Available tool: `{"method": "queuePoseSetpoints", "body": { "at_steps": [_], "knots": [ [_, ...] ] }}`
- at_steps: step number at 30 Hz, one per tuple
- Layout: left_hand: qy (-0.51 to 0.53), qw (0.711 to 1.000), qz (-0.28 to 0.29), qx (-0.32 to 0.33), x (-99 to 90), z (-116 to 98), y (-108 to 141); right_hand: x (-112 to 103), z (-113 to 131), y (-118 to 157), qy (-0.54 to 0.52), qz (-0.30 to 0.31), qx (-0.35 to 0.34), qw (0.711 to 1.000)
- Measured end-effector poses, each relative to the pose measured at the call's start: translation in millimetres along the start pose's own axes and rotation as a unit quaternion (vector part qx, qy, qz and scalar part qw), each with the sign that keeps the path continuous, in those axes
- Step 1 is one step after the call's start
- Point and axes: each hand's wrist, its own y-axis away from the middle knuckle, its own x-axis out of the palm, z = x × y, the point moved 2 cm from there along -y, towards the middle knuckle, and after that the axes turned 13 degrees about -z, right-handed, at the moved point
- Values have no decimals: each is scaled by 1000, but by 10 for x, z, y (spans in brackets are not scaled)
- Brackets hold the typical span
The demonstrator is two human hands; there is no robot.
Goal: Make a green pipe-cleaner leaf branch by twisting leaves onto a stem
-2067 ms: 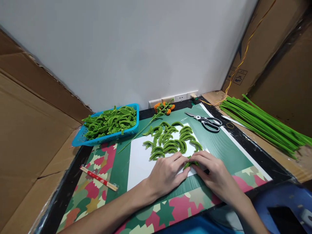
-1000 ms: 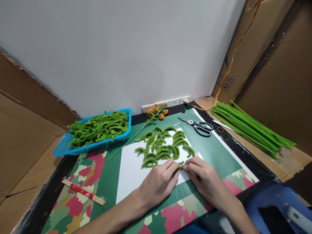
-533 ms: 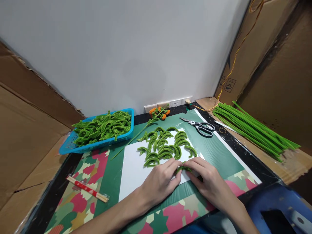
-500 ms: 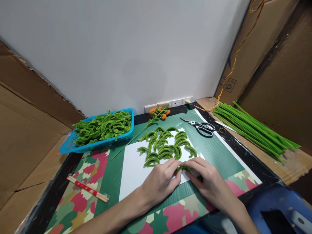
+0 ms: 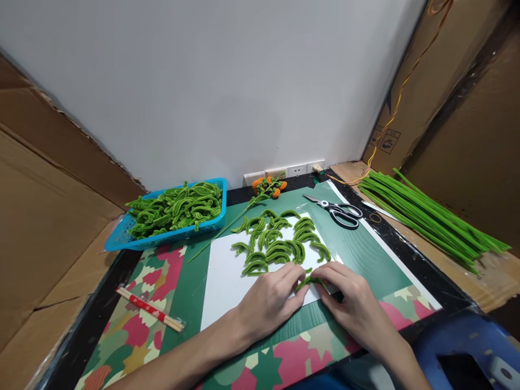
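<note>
While both bare hands met near the front edge of the white paper (image 5: pixel 223 287), a green fuzzy strip (image 5: pixel 311 279) lay low between them, arched slightly and close to the sheet. The left hand (image 5: pixel 274 295) had its thumb and forefinger drawn nearly together at the strip's left end; the right hand (image 5: pixel 353 292) pinched the opposite end in like fashion, a narrow gap showing between thumb and forefinger. The remaining fingers of both hands were curled, and whether they touched the strip could not be told.

Just beyond the fingertips, curved green pieces (image 5: pixel 280 248) lay in loose clusters, most of them on the paper, their bend resembling that of the held strip. From this likeness, the step in hand was judged to be shaping or straightening a single strip. The next move appeared to call for an even pinch at both ends, so that the arc formed without a kink, and for a bare patch of paper to receive it.

Farther off, a blue basket (image 5: pixel 224 203) held a heap of similar pieces, and scissors (image 5: pixel 331 207) rested on the green mat (image 5: pixel 374 260), apart from both hands.
</note>
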Motion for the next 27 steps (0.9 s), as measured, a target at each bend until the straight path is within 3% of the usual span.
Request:
{"method": "queuePoseSetpoints", "body": {
  "at_steps": [7,11,15,18,23,25,27],
  "knots": [
    [-7,1000,21,5,3,0,-2,10,-40,54,28,4,-40,999],
    [-1,1000,20,-6,-5,-9,-3,6,-52,78,38,-3,-30,999],
    [38,999,-10,-13,-23,-10,2,-17,-26,76,23,-11,-4,1000],
    [89,994,-34,-57,-56,-18,-29,-56,-1,43,8,-26,23,999],
    [57,988,-78,-117,-291,-28,-205,-118,33,10,-24,-39,56,997],
    [-5,994,-35,-100,-429,-4,-283,-132,43,16,-24,-40,53,997],
    [-61,994,66,-61,-540,36,-329,-140,50,24,-24,-41,51,998]
  ]
}}
